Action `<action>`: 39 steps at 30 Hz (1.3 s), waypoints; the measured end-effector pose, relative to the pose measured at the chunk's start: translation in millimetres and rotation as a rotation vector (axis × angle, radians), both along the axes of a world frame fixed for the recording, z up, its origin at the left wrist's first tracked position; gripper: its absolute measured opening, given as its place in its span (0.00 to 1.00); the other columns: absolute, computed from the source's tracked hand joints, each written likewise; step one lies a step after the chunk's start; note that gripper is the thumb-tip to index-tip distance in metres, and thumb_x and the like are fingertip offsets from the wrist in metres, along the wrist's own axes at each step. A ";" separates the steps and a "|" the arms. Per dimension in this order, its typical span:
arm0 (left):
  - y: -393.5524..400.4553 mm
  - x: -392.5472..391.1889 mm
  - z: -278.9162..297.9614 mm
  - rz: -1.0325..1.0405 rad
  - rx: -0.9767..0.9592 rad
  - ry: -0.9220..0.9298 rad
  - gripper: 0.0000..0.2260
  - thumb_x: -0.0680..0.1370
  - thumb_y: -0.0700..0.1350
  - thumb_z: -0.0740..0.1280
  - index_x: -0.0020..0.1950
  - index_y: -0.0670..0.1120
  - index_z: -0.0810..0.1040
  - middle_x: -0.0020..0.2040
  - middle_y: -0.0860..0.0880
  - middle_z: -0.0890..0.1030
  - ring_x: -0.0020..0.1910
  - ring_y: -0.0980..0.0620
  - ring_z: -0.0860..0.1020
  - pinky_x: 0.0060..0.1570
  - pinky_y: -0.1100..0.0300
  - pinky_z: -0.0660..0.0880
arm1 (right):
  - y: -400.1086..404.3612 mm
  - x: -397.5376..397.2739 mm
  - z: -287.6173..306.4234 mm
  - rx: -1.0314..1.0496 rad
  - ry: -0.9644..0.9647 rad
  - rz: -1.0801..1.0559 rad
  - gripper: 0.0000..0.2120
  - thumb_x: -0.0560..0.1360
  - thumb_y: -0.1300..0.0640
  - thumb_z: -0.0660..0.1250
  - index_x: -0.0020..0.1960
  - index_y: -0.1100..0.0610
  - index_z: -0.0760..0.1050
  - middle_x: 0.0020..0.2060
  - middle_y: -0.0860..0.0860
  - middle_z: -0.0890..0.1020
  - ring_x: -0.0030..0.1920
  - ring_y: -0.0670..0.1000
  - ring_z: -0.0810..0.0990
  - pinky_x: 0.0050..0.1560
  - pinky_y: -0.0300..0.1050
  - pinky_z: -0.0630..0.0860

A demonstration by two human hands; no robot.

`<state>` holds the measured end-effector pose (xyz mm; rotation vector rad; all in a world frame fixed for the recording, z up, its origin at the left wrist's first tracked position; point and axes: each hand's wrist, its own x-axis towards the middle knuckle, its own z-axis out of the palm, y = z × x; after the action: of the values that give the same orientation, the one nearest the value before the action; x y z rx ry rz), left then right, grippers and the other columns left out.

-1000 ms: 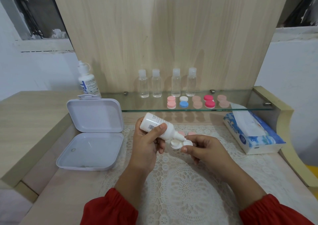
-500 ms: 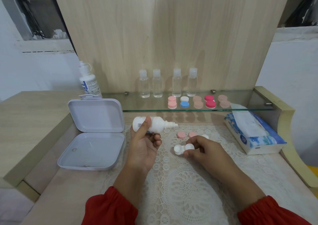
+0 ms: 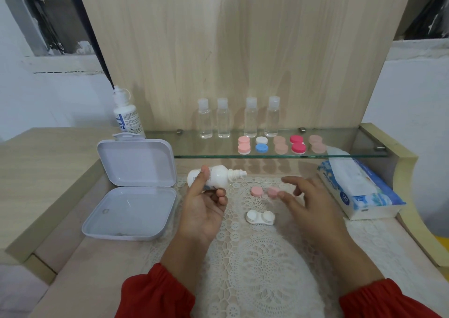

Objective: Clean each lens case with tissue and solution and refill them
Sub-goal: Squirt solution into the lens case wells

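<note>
Lens case [image 3: 260,217], white, lies uncapped on the lace mat on the surface. Left hand [image 3: 202,204] grips solution bottle [image 3: 215,180], nozzle sideways. Right hand [image 3: 307,202] fingers spread, empty, over 2 pink caps [image 3: 257,191]. Judgement: pinch 1 cap, seat squarely, avoid tipping the case.

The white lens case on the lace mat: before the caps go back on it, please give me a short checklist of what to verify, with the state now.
1. White lens case rests flat on the lace mat: ok.
2. Both wells filled with solution: cannot tell.
3. Two pink caps lie within reach behind the case: ok.
4. Right hand free to pick a cap, fingers open near them: ok.
5. Solution bottle in the left hand is capped: not ok, nozzle bare.
6. Bottle nozzle points away from the case: ok.
</note>
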<state>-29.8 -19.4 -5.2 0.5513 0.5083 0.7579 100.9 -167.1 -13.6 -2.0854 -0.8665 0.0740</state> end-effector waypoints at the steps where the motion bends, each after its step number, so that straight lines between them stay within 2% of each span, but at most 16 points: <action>1: -0.1 0.5 -0.1 -0.004 -0.013 -0.008 0.16 0.68 0.49 0.70 0.51 0.43 0.75 0.33 0.47 0.74 0.24 0.56 0.71 0.22 0.68 0.69 | -0.3 3.8 -0.9 -0.055 -0.025 -0.028 0.16 0.76 0.45 0.65 0.64 0.44 0.74 0.49 0.43 0.71 0.46 0.42 0.71 0.45 0.42 0.68; 4: -1.1 1.7 -1.9 -0.019 -0.021 -0.012 0.17 0.68 0.49 0.71 0.53 0.42 0.75 0.33 0.47 0.74 0.24 0.56 0.71 0.23 0.68 0.70 | 0.9 11.7 -7.9 -0.175 -0.019 -0.057 0.16 0.78 0.51 0.65 0.66 0.48 0.74 0.52 0.46 0.68 0.48 0.44 0.70 0.48 0.39 0.66; 7: -5.0 4.0 -3.4 -0.041 -0.017 0.000 0.20 0.68 0.49 0.70 0.56 0.42 0.75 0.34 0.47 0.75 0.25 0.56 0.71 0.23 0.68 0.70 | 2.9 14.4 -11.0 -0.116 -0.003 -0.084 0.12 0.77 0.53 0.67 0.60 0.51 0.77 0.49 0.46 0.73 0.43 0.45 0.73 0.44 0.39 0.68; 8: -6.5 5.1 -3.6 -0.044 -0.013 0.008 0.20 0.68 0.49 0.71 0.56 0.42 0.75 0.34 0.47 0.76 0.25 0.56 0.71 0.23 0.67 0.70 | 3.4 13.6 -10.0 -0.020 0.023 -0.100 0.10 0.76 0.54 0.68 0.58 0.51 0.78 0.47 0.46 0.76 0.42 0.46 0.75 0.41 0.39 0.69; 10: -10.3 7.3 -3.4 -0.047 -0.006 0.029 0.20 0.67 0.49 0.71 0.55 0.41 0.76 0.34 0.47 0.77 0.25 0.56 0.72 0.23 0.67 0.70 | 4.2 9.6 -4.6 0.295 0.217 -0.085 0.07 0.74 0.56 0.70 0.52 0.50 0.79 0.43 0.47 0.81 0.41 0.47 0.79 0.38 0.36 0.74; 12: -13.8 9.5 -4.6 -0.061 0.013 0.054 0.20 0.67 0.50 0.72 0.54 0.41 0.76 0.34 0.46 0.77 0.25 0.56 0.72 0.23 0.66 0.70 | 4.9 2.2 3.3 0.590 0.437 0.050 0.07 0.74 0.63 0.70 0.50 0.54 0.80 0.39 0.49 0.84 0.39 0.48 0.83 0.37 0.35 0.77; 14: -16.2 11.4 -6.4 -0.068 0.036 0.071 0.25 0.67 0.50 0.72 0.60 0.40 0.74 0.36 0.46 0.77 0.25 0.55 0.73 0.23 0.66 0.71 | 5.5 -3.2 6.8 0.706 0.514 0.175 0.09 0.73 0.68 0.68 0.50 0.58 0.80 0.37 0.51 0.84 0.37 0.47 0.83 0.37 0.35 0.78; 16: -16.8 13.3 -8.5 -0.068 0.054 0.080 0.31 0.67 0.50 0.73 0.67 0.39 0.70 0.38 0.45 0.77 0.26 0.55 0.73 0.24 0.65 0.72 | 7.5 -5.3 5.5 0.699 0.503 0.225 0.11 0.72 0.70 0.68 0.49 0.57 0.80 0.39 0.52 0.85 0.39 0.48 0.83 0.40 0.36 0.79; 18: -17.3 14.8 -9.8 -0.069 0.075 0.084 0.34 0.67 0.50 0.73 0.69 0.38 0.68 0.39 0.45 0.77 0.26 0.55 0.73 0.24 0.65 0.72 | 9.9 -5.0 0.4 0.667 0.478 0.244 0.12 0.71 0.70 0.70 0.49 0.55 0.81 0.41 0.51 0.85 0.41 0.49 0.83 0.44 0.38 0.80; 23: -18.4 14.8 -11.8 -0.069 0.098 0.089 0.33 0.69 0.49 0.73 0.70 0.39 0.67 0.41 0.44 0.78 0.27 0.54 0.74 0.25 0.64 0.73 | 12.3 -4.3 -9.8 0.585 0.316 0.266 0.16 0.70 0.68 0.71 0.50 0.49 0.82 0.45 0.49 0.85 0.48 0.49 0.84 0.51 0.41 0.79; 28: -19.2 14.5 -11.2 -0.076 0.113 0.086 0.31 0.71 0.49 0.73 0.69 0.38 0.68 0.41 0.44 0.78 0.28 0.54 0.75 0.26 0.64 0.74 | 10.3 -1.5 -11.3 0.536 0.110 0.282 0.22 0.71 0.68 0.71 0.50 0.40 0.81 0.47 0.43 0.83 0.51 0.47 0.82 0.52 0.40 0.78; 32: -20.1 13.4 -11.3 -0.101 0.132 0.081 0.30 0.72 0.49 0.72 0.69 0.38 0.68 0.39 0.45 0.79 0.28 0.54 0.75 0.27 0.63 0.75 | 10.9 -1.6 -12.9 0.483 0.126 0.267 0.16 0.72 0.63 0.71 0.47 0.40 0.80 0.44 0.43 0.84 0.46 0.44 0.82 0.48 0.39 0.78; 35: -21.3 12.8 -10.0 -0.125 0.161 0.071 0.31 0.71 0.49 0.72 0.70 0.38 0.67 0.41 0.44 0.79 0.29 0.54 0.75 0.27 0.63 0.75 | 10.3 -2.3 -12.1 0.412 0.120 0.201 0.02 0.73 0.49 0.68 0.44 0.44 0.79 0.38 0.43 0.82 0.38 0.44 0.78 0.42 0.41 0.75; 37: -23.3 12.9 -9.7 -0.132 0.174 0.067 0.32 0.70 0.49 0.72 0.70 0.39 0.66 0.41 0.44 0.78 0.29 0.54 0.75 0.27 0.63 0.75 | 8.1 -1.1 -12.8 0.384 0.093 0.184 0.13 0.73 0.37 0.63 0.42 0.45 0.79 0.35 0.43 0.81 0.35 0.43 0.77 0.38 0.40 0.72; 39: -24.3 13.4 -10.3 -0.128 0.169 0.060 0.31 0.71 0.48 0.72 0.70 0.39 0.66 0.40 0.44 0.78 0.29 0.53 0.75 0.27 0.63 0.75 | 8.0 -3.1 -12.0 0.385 0.064 0.205 0.13 0.76 0.36 0.60 0.47 0.43 0.77 0.36 0.40 0.80 0.36 0.42 0.77 0.38 0.39 0.71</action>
<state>-16.4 -43.6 -15.5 0.7587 0.4625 0.6669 97.8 -159.0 -25.6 -1.6264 -0.9691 0.0759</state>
